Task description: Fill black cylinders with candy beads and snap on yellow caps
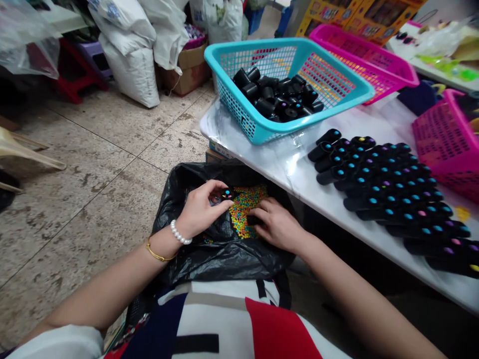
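Observation:
My left hand, with a pearl bracelet and a gold bangle at its wrist, pinches a small black cylinder with a blue dot on its end. My right hand is down at the small multicoloured beads, its fingers curled round another black cylinder, mostly hidden by them. The beads lie in a black plastic bag that is spread open in front of me, beside the table.
On the white marbled table stands a blue basket of black cylinders. Rows of black cylinders with coloured dots lie to its right. Pink baskets stand behind. White sacks and a carton sit on the floor.

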Demonstrator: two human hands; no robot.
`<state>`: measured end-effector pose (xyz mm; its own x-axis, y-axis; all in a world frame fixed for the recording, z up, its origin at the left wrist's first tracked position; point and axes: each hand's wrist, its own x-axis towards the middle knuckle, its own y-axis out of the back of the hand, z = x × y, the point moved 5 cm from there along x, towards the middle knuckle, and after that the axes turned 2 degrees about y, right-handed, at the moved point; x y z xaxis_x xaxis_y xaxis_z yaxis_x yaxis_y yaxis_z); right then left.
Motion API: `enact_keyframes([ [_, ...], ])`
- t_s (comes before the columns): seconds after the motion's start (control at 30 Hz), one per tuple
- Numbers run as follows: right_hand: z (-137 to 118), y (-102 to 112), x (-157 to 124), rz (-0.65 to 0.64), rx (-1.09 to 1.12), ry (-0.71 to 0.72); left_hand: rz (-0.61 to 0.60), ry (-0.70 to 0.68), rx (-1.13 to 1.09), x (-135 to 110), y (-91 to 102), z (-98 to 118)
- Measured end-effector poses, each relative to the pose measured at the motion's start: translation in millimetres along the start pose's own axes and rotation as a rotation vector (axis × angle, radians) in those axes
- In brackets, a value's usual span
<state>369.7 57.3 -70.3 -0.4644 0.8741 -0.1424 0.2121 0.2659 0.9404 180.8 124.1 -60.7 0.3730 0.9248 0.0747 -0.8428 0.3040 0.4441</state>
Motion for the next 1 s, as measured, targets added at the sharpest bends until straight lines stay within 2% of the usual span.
enact_keyframes([
  [0.2, -2, 3, -6, 0.115, 0.284, -0.104, -0.073, 0.001, 0.049, -5, -5.8, 1],
  [0.27, 0, -1, -7, 0.098, 0.263, -0.12, -0.088, 0.002, 0.056, -5, -6.6, 1],
  [0.43, 2, -17, -4, -0.024, 0.019, -0.085, -0.108, 0.01, 0.087, -5, -8.3, 2],
  [0.53, 6, -29, -3, -0.088, 0.028, -0.085, -0.136, -0.004, 0.088, -4, -11.1, 3],
  [0.6, 11, -34, -4, -0.093, 0.087, -0.103, -0.162, -0.023, 0.083, -5, -13.5, 5],
  [0.7, 15, -35, -7, -0.034, 0.249, -0.114, -0.195, -0.052, 0.091, -7, -16.4, 7],
  [0.93, 2, -21, -9, 0.143, 0.574, 0.002, -0.212, -0.072, 0.103, -9, -17.5, 7],
  [1.0, 1, -24, -7, 0.15, 0.658, -0.053, -0.202, -0.076, 0.103, -9, -16.9, 7],
])
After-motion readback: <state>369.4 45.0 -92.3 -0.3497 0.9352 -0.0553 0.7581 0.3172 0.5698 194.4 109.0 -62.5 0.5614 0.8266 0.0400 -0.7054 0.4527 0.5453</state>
